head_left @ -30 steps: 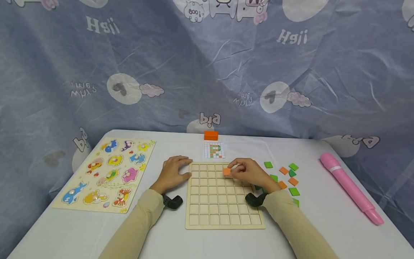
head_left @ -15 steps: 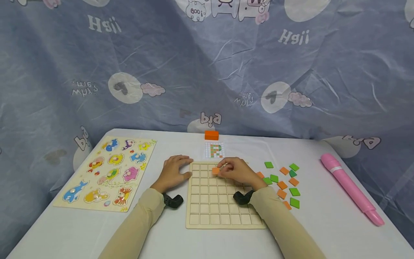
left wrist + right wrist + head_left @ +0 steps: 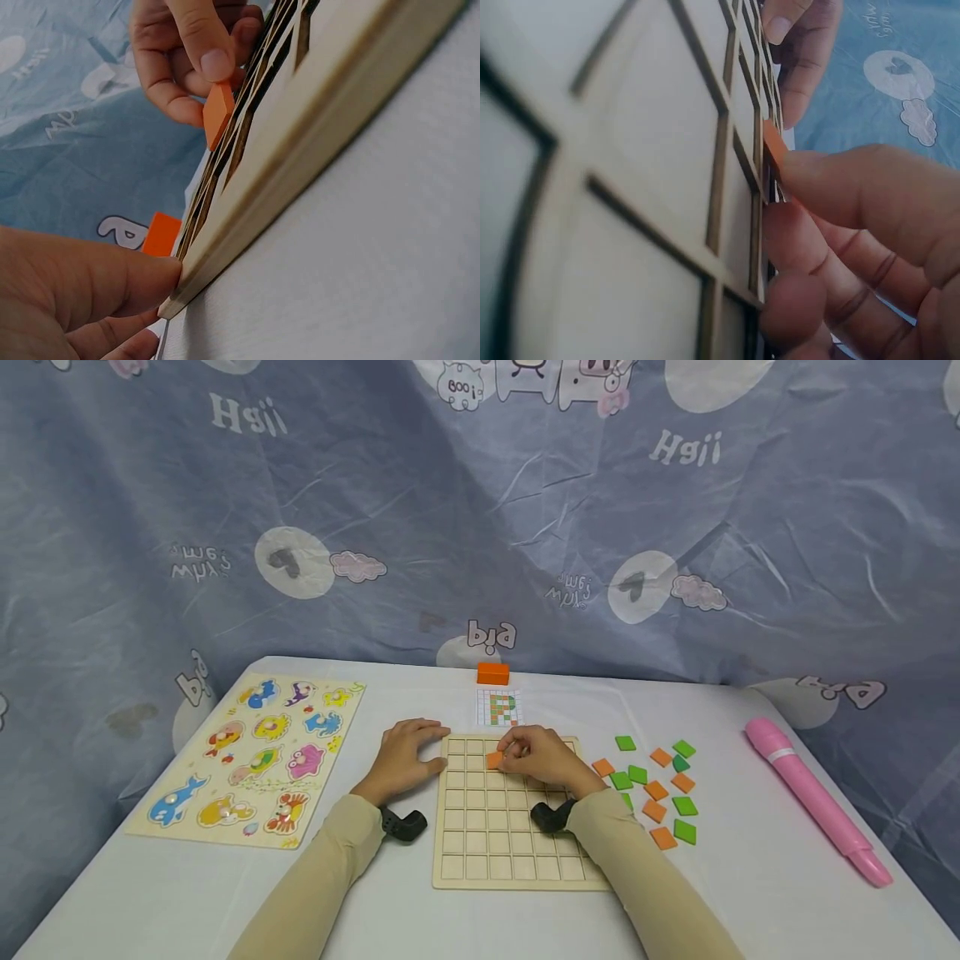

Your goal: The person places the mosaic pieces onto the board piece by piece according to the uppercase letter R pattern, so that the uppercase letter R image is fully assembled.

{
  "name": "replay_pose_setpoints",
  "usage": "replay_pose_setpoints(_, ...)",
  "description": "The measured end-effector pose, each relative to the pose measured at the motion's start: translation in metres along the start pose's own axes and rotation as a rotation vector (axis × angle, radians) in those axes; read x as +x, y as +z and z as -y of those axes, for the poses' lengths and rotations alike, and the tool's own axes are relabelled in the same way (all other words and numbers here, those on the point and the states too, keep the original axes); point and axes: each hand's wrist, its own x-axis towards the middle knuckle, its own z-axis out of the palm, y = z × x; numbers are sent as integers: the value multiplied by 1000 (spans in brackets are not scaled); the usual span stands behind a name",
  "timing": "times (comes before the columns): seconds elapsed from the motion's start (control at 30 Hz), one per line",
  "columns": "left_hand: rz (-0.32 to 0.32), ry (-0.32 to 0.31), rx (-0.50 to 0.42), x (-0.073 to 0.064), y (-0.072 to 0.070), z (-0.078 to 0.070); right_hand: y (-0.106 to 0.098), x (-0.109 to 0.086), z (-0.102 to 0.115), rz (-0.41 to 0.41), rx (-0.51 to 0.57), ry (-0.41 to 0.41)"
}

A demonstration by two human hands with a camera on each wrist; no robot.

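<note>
An orange square tile (image 3: 493, 761) is pinched between the thumb and fingers of my right hand (image 3: 542, 757). It is tilted low over the upper rows of the wooden grid board (image 3: 476, 843). The left wrist view shows the tile (image 3: 217, 118) edge-on, one corner down close to the grid lines. My left hand (image 3: 401, 766) rests at the board's upper left, with its fairly straight index finger by the corner and its thumb against the left edge. In the left wrist view that thumb (image 3: 142, 281) touches the board's rim. The board's visible cells hold no tiles.
Several loose green tiles (image 3: 684, 807) and orange tiles (image 3: 663, 838) lie right of the board. Behind it are a pattern card (image 3: 498, 708) and an orange block (image 3: 492, 674). An animal puzzle board (image 3: 247, 760) lies left, a large pink marker-shaped object (image 3: 813, 797) far right.
My right hand has moved left across the board with the orange tile, then slightly lower, and the tile has tilted. My left hand has stayed at the board's edge.
</note>
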Motion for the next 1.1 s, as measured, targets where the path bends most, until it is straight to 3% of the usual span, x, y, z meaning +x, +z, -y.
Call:
replay_pose_setpoints(0.33, 12, -7, 2, 1, -1, -1, 1, 0, 1, -3, -60, 12)
replay_pose_setpoints(0.57, 4, -3, -3, 0, -1, -3, 0, -1, 5, 11, -37, 29)
replay_pose_setpoints(0.8, 9, -10, 2, 0, 0, -1, -9, -8, -1, 36, -19, -26)
replay_pose_setpoints(0.97, 3, 4, 9, 0, 1, 0, -22, -22, -7, 7, 45, -27)
replay_pose_setpoints(1.1, 0, 11, 14, 0, 1, 1, -35, -36, -14, 1, 158, -23)
